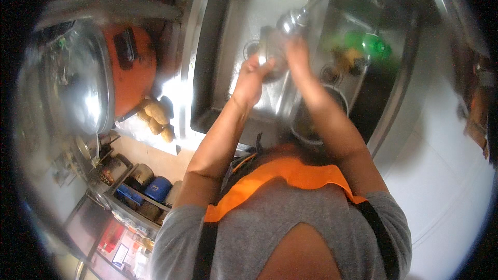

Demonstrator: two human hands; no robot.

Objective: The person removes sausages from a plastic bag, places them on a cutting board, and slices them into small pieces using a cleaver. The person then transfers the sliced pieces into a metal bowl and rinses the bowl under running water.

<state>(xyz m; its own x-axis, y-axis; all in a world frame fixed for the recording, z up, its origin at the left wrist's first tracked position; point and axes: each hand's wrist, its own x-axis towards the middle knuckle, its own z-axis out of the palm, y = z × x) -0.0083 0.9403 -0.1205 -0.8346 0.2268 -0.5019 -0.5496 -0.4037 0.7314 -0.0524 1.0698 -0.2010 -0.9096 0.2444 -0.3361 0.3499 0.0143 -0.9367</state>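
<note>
My left hand (251,79) is closed on the rim of a blurred, see-through vessel (274,60) over the left basin of a steel double sink (218,81). Up against a shiny metal faucet head (291,22), at the vessel's far right side, is my right hand (297,52); blur hides its fingers, and whether it grips anything cannot be told. Beneath my right forearm, a round pot or bowl (297,124) with a pale rim stands partly hidden. A green bottle (375,46) lies in the right basin beside a yellowish-brown blurred thing (348,58).
Left of the sink, several potatoes (156,112) lie near an orange container (134,74) and a large shiny metal lid or pan (87,81). A shelf at lower left holds several jars, one a blue container (158,189). White tiled wall (435,171) borders the sink's right side.
</note>
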